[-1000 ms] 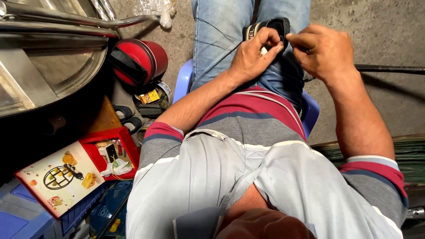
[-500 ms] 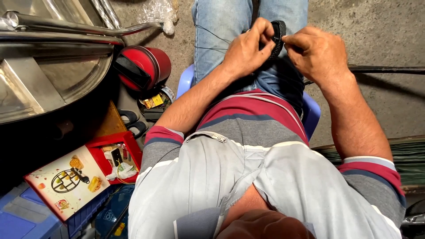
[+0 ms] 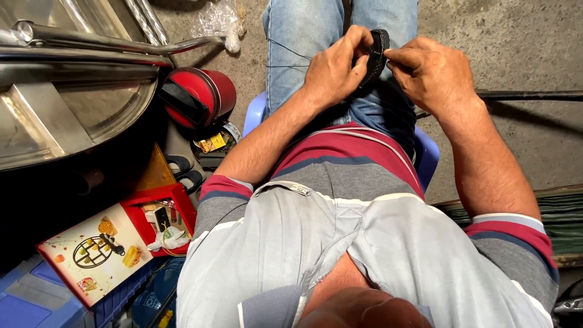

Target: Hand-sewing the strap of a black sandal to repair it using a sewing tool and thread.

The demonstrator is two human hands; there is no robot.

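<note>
Left hand (image 3: 333, 68): it is placed over the lap, above the blue jeans (image 3: 303, 42); the fingers are curled and closed on the left side of a black strap (image 3: 375, 54), with the thumb pressed near its edge.
Right hand (image 3: 432, 71): it is held just beside the left hand; the thumb and forefinger are pinched together at the right edge of the strap. What is pinched there is too small to be told.
Black strap: a dark, narrow piece with a ribbed or stitched edge is held between both hands, above the thighs. Its lower part is hidden behind the left hand.
Thread (image 3: 288, 51): thin dark lines are seen across the left leg of the jeans, running toward the hands.
Seat: a blue plastic stool (image 3: 428, 155) is seen under the person, at both sides of the body.
Clothing: a grey shirt (image 3: 316, 243) with red and dark blue stripes is worn.
Left side of the floor: a red round case (image 3: 203, 96) with a black band is lying near a metal frame (image 3: 115, 45); below it an open red box (image 3: 161, 222) with small items is placed, its pale printed lid (image 3: 91, 255) just beside it.
Right side: a dark rod (image 3: 528, 95) is laid on the concrete floor (image 3: 516, 42), well apart from the hands.
</note>
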